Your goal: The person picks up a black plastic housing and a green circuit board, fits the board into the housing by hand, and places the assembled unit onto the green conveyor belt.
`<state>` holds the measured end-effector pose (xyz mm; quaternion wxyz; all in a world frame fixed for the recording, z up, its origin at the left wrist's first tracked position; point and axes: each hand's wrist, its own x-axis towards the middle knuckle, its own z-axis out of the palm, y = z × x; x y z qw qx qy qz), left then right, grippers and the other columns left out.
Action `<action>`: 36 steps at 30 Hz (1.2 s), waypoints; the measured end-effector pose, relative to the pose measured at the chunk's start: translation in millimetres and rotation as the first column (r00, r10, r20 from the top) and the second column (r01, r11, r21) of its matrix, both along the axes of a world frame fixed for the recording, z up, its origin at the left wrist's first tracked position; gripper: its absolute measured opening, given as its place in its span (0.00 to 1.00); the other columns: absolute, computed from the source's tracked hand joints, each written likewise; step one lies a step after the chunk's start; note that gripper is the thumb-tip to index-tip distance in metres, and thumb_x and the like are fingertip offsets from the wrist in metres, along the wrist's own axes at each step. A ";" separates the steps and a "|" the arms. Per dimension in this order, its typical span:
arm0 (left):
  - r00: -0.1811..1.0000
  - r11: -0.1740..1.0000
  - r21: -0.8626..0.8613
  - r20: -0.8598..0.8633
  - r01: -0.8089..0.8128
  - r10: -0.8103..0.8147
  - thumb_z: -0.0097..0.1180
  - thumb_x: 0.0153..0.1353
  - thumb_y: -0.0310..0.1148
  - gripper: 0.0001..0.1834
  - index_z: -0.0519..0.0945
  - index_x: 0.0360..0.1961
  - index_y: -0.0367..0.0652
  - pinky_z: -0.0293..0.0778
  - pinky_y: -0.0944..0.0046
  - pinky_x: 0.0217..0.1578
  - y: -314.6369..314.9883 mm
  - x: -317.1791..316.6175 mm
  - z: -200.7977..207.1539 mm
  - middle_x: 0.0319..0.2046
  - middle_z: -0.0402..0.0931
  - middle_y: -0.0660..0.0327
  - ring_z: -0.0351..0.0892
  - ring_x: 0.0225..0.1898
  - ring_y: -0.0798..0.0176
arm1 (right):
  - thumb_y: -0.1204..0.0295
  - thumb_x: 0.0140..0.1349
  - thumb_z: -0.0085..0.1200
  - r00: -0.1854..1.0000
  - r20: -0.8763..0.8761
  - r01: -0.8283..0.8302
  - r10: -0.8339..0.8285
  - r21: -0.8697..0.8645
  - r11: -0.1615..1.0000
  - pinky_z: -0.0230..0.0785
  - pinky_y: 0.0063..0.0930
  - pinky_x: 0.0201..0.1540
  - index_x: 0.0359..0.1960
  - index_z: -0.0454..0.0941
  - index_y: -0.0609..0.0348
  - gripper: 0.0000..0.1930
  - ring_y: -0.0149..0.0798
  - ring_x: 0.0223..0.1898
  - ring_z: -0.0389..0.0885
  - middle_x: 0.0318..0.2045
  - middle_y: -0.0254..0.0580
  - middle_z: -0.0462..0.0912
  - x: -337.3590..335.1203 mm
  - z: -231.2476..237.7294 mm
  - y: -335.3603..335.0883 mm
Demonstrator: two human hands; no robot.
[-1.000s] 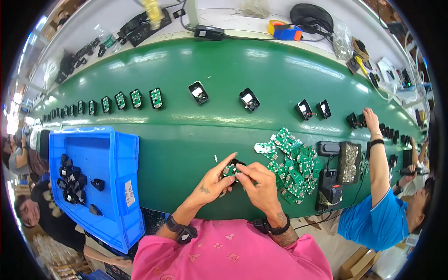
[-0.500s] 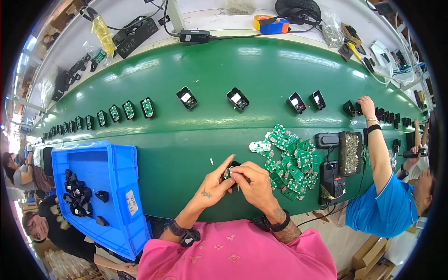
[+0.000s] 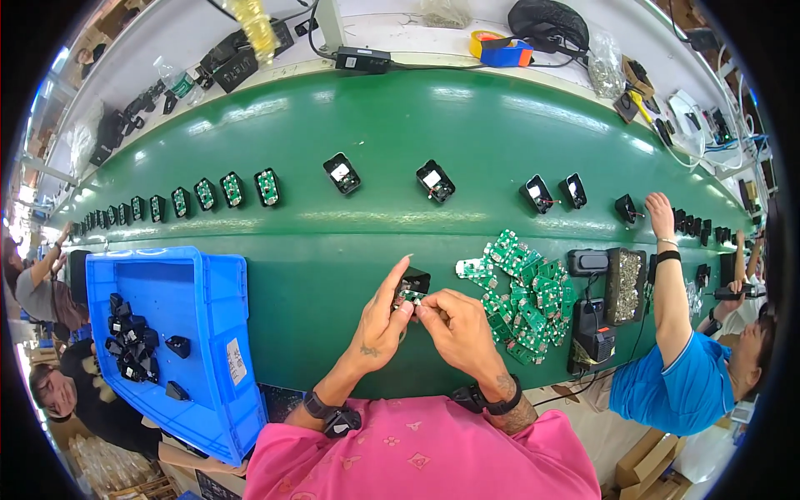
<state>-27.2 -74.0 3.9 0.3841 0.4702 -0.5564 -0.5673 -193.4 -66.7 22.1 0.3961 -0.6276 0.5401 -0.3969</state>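
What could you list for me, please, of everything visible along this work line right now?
Conveyor belt: one, green, across the middle.
Black housing with board: one, held between both hands.
Loose circuit boards: a pile, green, right of the hands.
Bin: one, blue, left, holding black housings.
Housings on belt: a row, black, farther back.
Tray of small metal parts: one, right.
Co-worker's arm: reaching from the right.
Left hand, right hand: on the housing.

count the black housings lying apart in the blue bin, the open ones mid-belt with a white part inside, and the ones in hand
Loose housings in the blue bin, apart from the heap: 2
Open housings mid-belt with a white part: 2
Housing held by left hand and right hand: 1
Total: 5
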 end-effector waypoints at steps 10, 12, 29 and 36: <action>0.982 0.986 -0.032 -0.104 -0.164 0.159 0.45 0.69 0.26 0.25 0.62 0.67 0.40 0.72 0.70 0.25 -2.4 -3.1 -8.0 0.36 0.76 0.58 0.75 0.26 0.72 | 0.77 0.66 0.56 0.986 0.148 0.070 -0.080 0.071 0.995 0.62 0.21 0.24 0.36 0.80 0.69 0.05 0.23 0.23 0.72 0.26 0.36 0.78 15.6 3.2 -0.5; 0.975 0.982 -0.041 -0.129 -0.185 0.179 0.45 0.69 0.25 0.25 0.61 0.67 0.40 0.72 0.70 0.26 -3.3 -5.9 -8.0 0.36 0.76 0.58 0.75 0.26 0.71 | 0.77 0.66 0.55 0.989 0.113 0.093 -0.093 -0.003 0.996 0.62 0.23 0.24 0.35 0.80 0.68 0.05 0.26 0.22 0.72 0.26 0.37 0.77 19.9 3.7 -0.2; 0.992 0.951 -0.286 0.014 -0.116 0.125 0.49 0.67 0.24 0.24 0.67 0.64 0.40 0.75 0.59 0.44 0.7 12.5 -3.0 0.52 0.75 0.47 0.79 0.43 0.53 | 0.76 0.63 0.56 0.997 -0.022 -0.069 0.070 0.032 0.997 0.58 0.27 0.22 0.31 0.78 0.67 0.05 0.30 0.19 0.68 0.22 0.40 0.75 18.3 21.8 -5.2; 0.994 0.928 -0.361 0.027 -0.093 0.110 0.49 0.67 0.23 0.22 0.67 0.63 0.39 0.75 0.56 0.46 5.2 11.7 -4.0 0.50 0.75 0.45 0.79 0.45 0.45 | 0.75 0.64 0.56 0.992 0.026 -0.129 0.127 0.059 0.990 0.60 0.27 0.23 0.33 0.78 0.67 0.06 0.30 0.20 0.69 0.22 0.41 0.77 14.6 16.7 -3.7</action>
